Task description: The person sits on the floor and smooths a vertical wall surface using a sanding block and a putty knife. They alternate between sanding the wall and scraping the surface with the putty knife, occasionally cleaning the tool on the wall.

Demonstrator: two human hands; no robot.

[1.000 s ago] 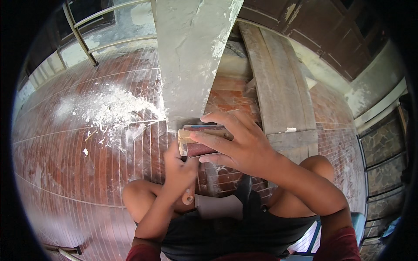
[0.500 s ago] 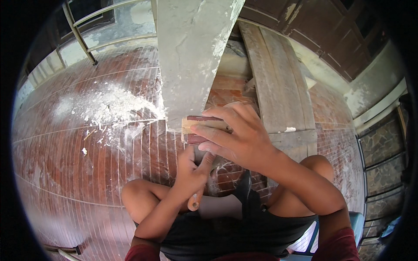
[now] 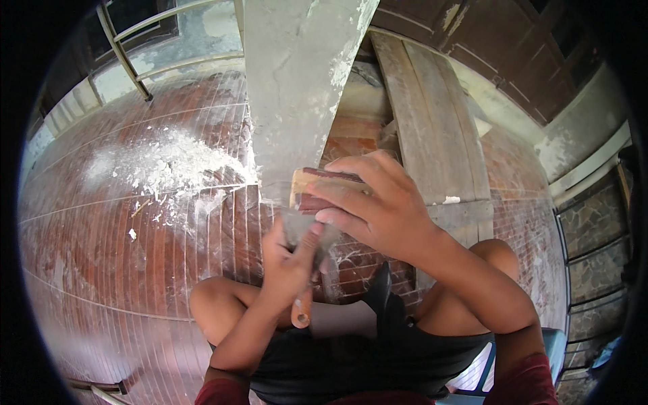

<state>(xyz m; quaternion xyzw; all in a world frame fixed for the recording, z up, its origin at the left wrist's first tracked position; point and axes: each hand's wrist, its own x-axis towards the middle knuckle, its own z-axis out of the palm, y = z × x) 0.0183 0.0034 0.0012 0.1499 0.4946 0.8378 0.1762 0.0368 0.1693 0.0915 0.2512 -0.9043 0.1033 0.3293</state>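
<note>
Head view: everything sits around the grey plastered column (image 3: 297,88), which rises from the brick floor (image 3: 135,270) in front of the seated person.

The right hand (image 3: 378,209) is at the column's foot, its fingers curled closed over a reddish sanding block (image 3: 314,191) that is pressed against the base of the column. The left hand (image 3: 290,260) is just below the block, wrapped shut around a scraper (image 3: 302,297); the orange handle end pokes out under the fist and the grey blade points up toward the column's foot.

A second ago the block lay lower, nearer the person, with the left hand tucked beside it. Since then the block has slid up onto the column's bottom edge and the left hand has dropped a little and tilted the scraper upward. That reads as rubbing strokes along the base.

Left of the column, white dust (image 3: 169,165) is spread over the floor. Right of it, wooden planks (image 3: 432,135) lean.
</note>
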